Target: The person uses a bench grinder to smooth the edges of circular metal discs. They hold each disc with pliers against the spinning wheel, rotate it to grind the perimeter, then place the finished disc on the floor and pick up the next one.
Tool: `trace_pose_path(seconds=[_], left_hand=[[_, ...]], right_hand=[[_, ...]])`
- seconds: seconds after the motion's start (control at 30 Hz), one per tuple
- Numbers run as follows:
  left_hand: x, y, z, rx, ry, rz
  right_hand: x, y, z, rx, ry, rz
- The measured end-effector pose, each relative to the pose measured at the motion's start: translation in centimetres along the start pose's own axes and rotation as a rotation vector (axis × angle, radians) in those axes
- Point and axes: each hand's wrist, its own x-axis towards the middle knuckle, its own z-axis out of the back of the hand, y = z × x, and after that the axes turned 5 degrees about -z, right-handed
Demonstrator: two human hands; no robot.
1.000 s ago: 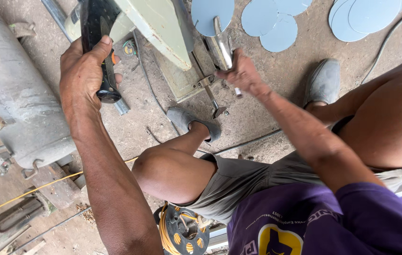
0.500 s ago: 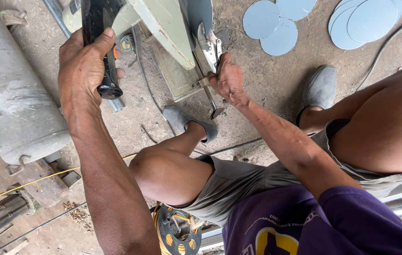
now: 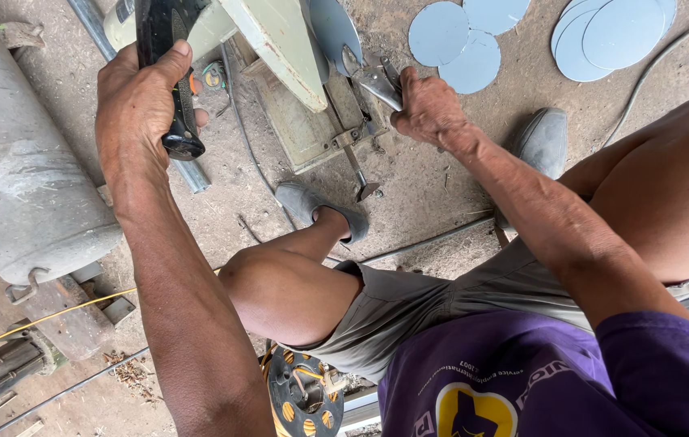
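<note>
A person sits low over a pale green metal cutting machine [image 3: 296,89] that stands on a dusty concrete floor [image 3: 441,186], strewn with grit and small chips. The left hand [image 3: 138,101] is at ten o'clock in the view, its grip clamped tight round the machine's black lever handle [image 3: 173,81], thumb across the front. The right hand [image 3: 429,109] is at one o'clock, its grip closed on a shiny metal tool [image 3: 373,79] whose tip touches a round grey-blue sheet-metal disc [image 3: 335,28] standing on edge in the machine.

More flat grey-blue discs [image 3: 458,36] lie on the floor at twelve to one o'clock, some overlapping, with a second pile [image 3: 611,32] at two o'clock. Grey shoes [image 3: 304,202] rest on the floor just below the machine. A large grey steel cylinder [image 3: 13,162] lies at nine o'clock. A black and yellow reel [image 3: 304,392] sits at six o'clock, beside the purple shirt [image 3: 538,380], which bears a yellow emblem.
</note>
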Motion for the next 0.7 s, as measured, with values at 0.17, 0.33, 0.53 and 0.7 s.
trace_pose_path(seconds=[0.17, 0.33, 0.53, 0.7], left_hand=[[0.4, 0.2, 0.0, -0.026, 0.006, -0.021], [0.5, 0.5, 0.0, -0.026, 0.001, -0.005], [0.6, 0.5, 0.0, -0.064, 0.024, -0.004], [0.2, 0.4, 0.0, -0.025, -0.001, -0.028]], right_hand=[[0.0, -0.1, 2.5, -0.158, 0.093, -0.053], [-0.5, -0.4, 4.8, -0.264, 0.088, 0.035], [-1.1, -0.1, 7.5, -0.547, 0.098, 0.102], [-1.2, -2.9, 9.2, -0.772, 0.083, 0.22]])
